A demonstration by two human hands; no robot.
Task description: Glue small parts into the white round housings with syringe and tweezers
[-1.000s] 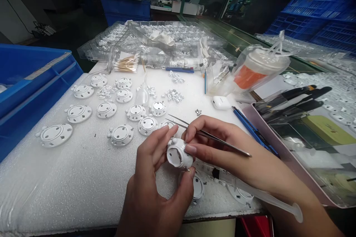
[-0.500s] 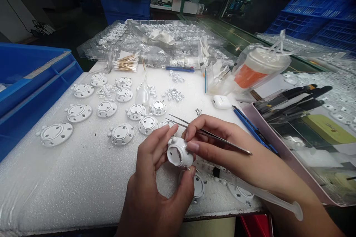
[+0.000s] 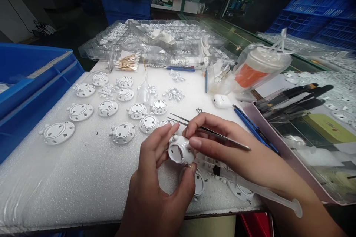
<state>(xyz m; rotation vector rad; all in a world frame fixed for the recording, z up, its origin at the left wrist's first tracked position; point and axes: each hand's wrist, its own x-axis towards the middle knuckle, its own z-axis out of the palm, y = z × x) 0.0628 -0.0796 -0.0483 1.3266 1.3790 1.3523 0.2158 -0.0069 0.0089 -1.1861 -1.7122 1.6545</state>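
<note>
Between the fingers and thumb of my left hand [image 3: 160,185] is a small white rounded part [image 3: 178,152] with a flat round face turned toward me. My right hand [image 3: 219,137] pinches a pair of metal tweezers [image 3: 214,132], their tips apart and pointing left, past the part. The right thumb tip lies close to the part's upper right; I cannot tell if it touches. Under my right forearm lies a clear syringe [image 3: 258,190]. Several white disc-shaped parts [image 3: 122,132] with dark holes lie to the left on the white foam sheet [image 3: 91,181].
A blue crate [image 3: 36,77] stands at the left edge. Cotton swabs [image 3: 127,62], a squeeze bottle [image 3: 144,94] and piles of tiny white pieces [image 3: 174,94] sit further back. On the right are a bagged cup [image 3: 254,66], blue pens [image 3: 254,127] and a pink-rimmed tool box [image 3: 289,163].
The white part has turned slightly and shifted a little to the right with my left hand. My right hand keeps the tweezers in nearly the same pose.
</note>
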